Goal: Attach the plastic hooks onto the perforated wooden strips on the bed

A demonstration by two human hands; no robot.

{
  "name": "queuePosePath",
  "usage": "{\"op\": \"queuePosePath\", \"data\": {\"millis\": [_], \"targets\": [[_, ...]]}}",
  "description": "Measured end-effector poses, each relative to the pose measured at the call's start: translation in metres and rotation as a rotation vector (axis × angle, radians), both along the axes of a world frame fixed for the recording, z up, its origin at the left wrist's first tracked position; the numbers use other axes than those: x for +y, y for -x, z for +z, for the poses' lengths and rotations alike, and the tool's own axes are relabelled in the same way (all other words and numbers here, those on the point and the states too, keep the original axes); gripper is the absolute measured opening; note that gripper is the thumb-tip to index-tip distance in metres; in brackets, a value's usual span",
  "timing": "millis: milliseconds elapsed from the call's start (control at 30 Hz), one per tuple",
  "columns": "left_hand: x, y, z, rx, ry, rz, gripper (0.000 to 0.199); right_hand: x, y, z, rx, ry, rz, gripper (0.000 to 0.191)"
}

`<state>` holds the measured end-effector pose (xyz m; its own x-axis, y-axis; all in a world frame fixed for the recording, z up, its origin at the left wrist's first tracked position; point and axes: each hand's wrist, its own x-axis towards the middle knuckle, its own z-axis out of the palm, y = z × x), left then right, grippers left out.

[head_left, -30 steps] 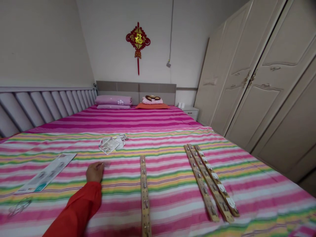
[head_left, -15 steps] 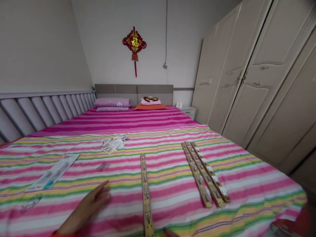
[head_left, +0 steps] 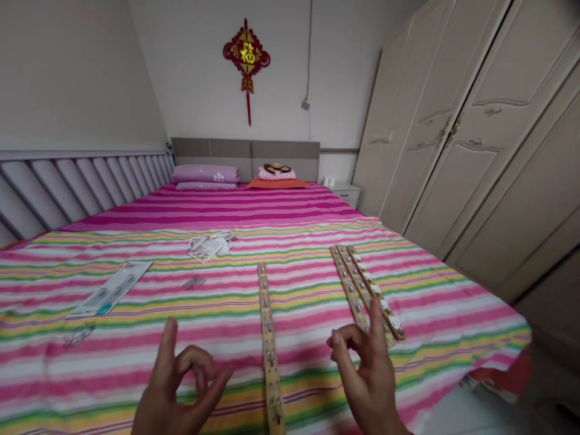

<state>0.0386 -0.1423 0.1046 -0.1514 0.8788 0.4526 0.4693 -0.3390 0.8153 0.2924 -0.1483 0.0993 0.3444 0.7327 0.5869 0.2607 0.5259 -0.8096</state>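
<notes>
Hovering with fingers (head_left: 167,347) loosely spread, the left hand (head_left: 165,402) and right hand (head_left: 372,380) are flanking a narrow, flat wooden strip (head_left: 268,340) studded with metal fittings (head_left: 270,358), above striped cloth (head_left: 308,320)

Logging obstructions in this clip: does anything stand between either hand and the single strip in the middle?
Nothing visible does; only striped cloth shows between the left hand, or the right hand, and the middle strip.

Wall ornament (head_left: 247,53): red and gold, tassel (head_left: 248,109) hanging straight down.
Cord (head_left: 310,48): dangling, a small grey block (head_left: 306,104) at its end.
Headboard (head_left: 285,151): grey, panelled, behind purple folded bedding (head_left: 202,174).
Wardrobe (head_left: 493,145): cream, ornate handles (head_left: 492,112), to my right.
Nightstand (head_left: 348,195): white, near the wardrobe.
</notes>
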Motion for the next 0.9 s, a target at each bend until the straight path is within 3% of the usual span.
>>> {"op": "queuePosePath", "data": {"millis": [167, 300, 400, 467, 567, 700, 800, 900], "targets": [[0.018, -0.002, -0.025, -0.102, 0.103, -0.133, 0.102, 0.021, 0.004, -0.032, 0.108, 0.288, 0.165, 0.064], [0.020, -0.007, -0.047, -0.242, 0.231, -0.133, 0.101, 0.024, 0.019, -0.084, 0.299, 0.500, 0.333, 0.046], [0.018, -0.012, -0.070, -0.429, 0.373, -0.115, 0.094, 0.017, 0.037, -0.123, 0.437, 0.727, 0.447, 0.053], [0.015, -0.014, -0.086, -0.531, 0.522, -0.074, 0.084, 0.012, 0.049, -0.139, 0.577, 0.837, 0.524, 0.055], [0.010, -0.016, -0.105, -0.604, 0.716, -0.008, 0.069, 0.008, 0.064, -0.146, 0.806, 0.912, 0.644, 0.050], [0.001, -0.022, -0.125, -0.629, 0.798, 0.002, 0.068, 0.006, 0.080, -0.142, 1.015, 1.028, 0.699, 0.051], [-0.009, -0.032, -0.139, -0.594, 0.781, -0.049, 0.073, 0.006, 0.092, -0.144, 1.080, 1.032, 0.646, 0.051], [-0.019, -0.047, -0.153, -0.528, 0.599, -0.096, 0.074, 0.007, 0.104, -0.145, 1.072, 0.929, 0.577, 0.051]]}}
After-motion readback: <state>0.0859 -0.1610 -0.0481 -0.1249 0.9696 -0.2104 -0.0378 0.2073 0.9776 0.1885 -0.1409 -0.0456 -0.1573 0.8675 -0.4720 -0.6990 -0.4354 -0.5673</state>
